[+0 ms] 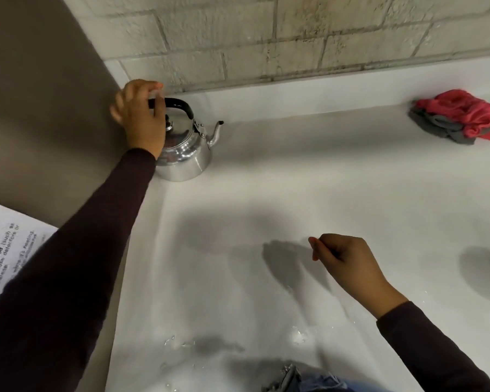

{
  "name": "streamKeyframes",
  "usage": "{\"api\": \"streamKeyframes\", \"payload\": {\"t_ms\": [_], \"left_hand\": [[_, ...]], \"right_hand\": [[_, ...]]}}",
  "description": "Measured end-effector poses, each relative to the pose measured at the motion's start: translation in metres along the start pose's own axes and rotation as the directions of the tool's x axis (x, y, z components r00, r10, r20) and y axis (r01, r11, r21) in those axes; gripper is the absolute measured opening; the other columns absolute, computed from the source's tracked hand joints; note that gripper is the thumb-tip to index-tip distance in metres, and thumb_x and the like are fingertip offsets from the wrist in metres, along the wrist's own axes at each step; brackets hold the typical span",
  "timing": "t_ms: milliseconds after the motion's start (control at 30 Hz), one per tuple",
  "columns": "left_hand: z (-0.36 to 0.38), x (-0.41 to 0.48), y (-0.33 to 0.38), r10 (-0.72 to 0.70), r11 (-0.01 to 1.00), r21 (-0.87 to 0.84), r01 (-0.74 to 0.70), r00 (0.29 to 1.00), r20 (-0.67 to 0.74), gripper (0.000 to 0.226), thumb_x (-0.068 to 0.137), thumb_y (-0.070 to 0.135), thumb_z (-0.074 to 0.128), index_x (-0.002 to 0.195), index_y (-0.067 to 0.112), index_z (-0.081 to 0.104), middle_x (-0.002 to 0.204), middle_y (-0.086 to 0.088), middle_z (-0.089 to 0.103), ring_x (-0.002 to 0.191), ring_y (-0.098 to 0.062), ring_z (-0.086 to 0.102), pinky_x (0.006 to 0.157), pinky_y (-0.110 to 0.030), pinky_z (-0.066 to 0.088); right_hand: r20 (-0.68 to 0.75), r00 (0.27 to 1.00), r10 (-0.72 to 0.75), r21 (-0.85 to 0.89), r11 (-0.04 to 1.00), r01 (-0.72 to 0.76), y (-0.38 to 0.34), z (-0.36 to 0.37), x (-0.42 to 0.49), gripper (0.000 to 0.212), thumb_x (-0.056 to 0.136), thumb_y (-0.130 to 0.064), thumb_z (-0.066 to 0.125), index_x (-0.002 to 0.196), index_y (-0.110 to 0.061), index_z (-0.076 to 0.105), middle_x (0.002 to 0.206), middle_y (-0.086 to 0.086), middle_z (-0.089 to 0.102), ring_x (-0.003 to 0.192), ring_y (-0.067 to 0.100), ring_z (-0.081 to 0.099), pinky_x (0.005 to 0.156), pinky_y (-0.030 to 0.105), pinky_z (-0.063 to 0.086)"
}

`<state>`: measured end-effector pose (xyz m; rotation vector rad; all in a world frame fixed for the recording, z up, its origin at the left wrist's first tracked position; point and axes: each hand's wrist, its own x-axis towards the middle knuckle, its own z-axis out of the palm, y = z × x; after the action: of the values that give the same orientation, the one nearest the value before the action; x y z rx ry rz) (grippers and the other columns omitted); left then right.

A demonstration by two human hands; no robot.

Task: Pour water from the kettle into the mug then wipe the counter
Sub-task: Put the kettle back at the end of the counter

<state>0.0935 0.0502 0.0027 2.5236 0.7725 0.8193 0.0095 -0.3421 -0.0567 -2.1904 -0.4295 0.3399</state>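
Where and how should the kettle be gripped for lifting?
Grip the kettle by its black arched handle, from above. The handle stands upright over the lid, and the left hand is already there. The spout points right, clear of that approach.

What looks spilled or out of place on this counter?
Water droplets and small puddles lie on the white counter near its front edge, more at, so the surface is wet. The kettle stands upright at the back left under the left hand. The red and grey cloth lies bunched at the far right, away from the wet patches.
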Motion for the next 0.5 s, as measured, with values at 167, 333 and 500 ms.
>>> {"api": "streamKeyframes", "payload": {"t_ms": [167,333,500], "left_hand": [[0.0,-0.093,0.032,0.007,0.884,-0.467,-0.018,1.0,-0.024,0.024,0.085,0.01,0.051,0.101,0.008,0.069,0.112,-0.012,0.062,0.107,-0.024,0.057,0.093,-0.034,0.047],[0.0,-0.218,0.093,-0.007,0.657,-0.689,0.306,0.916,0.4,0.023,0.089,0.019,0.053,0.079,0.034,0.067,0.071,0.016,0.07,0.071,0.005,0.062,0.068,-0.006,0.046],[0.013,-0.306,0.132,0.056,0.642,-0.658,0.393,0.832,0.551,0.03,0.088,0.022,0.058,0.076,0.047,0.069,0.072,0.02,0.071,0.07,0.002,0.065,0.069,-0.008,0.049]], "right_hand": [[0.01,1.0,-0.026,0.003,1.0,0.026,-0.004,-0.006,-0.015,0.04,0.092,-0.029,0.055,0.054,-0.016,0.058,0.04,-0.01,0.045,0.038,0.009,0.04,0.044,0.014,0.031],[-0.025,0.999,-0.033,0.015,0.999,0.034,0.001,-0.027,-0.038,0.04,0.092,-0.033,0.054,0.056,-0.015,0.058,0.043,-0.012,0.047,0.04,0.008,0.041,0.044,0.013,0.03],[-0.12,0.993,-0.012,0.029,0.999,0.016,0.022,-0.064,-0.064,0.039,0.092,-0.032,0.055,0.057,-0.015,0.056,0.042,-0.008,0.04,0.04,0.009,0.035,0.043,0.014,0.026]]}}
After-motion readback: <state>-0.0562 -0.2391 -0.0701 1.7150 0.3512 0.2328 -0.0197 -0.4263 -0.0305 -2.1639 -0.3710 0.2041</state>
